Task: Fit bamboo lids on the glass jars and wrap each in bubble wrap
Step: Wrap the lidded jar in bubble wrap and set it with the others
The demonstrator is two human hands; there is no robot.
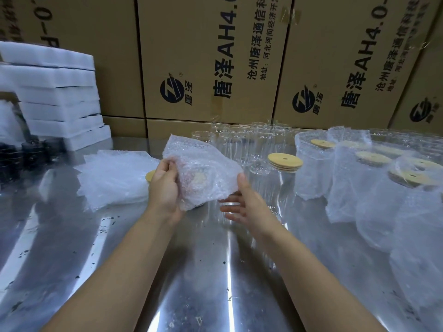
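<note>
While left hand point(165, 188) grips bubble-wrapped jar point(201, 176), right hand point(244, 204) spread, thumb touching it

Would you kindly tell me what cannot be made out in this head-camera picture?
Head view: the wrapped jar that the left hand grips; bubble wrap hides its glass, only a pale lid patch shows.
Head view: a bamboo lid behind that hand, mostly covered.
Head view: dark objects at the left edge, blurred and cut off.
Head view: the bare glasses at the back overlap; their number is unclear.
</note>
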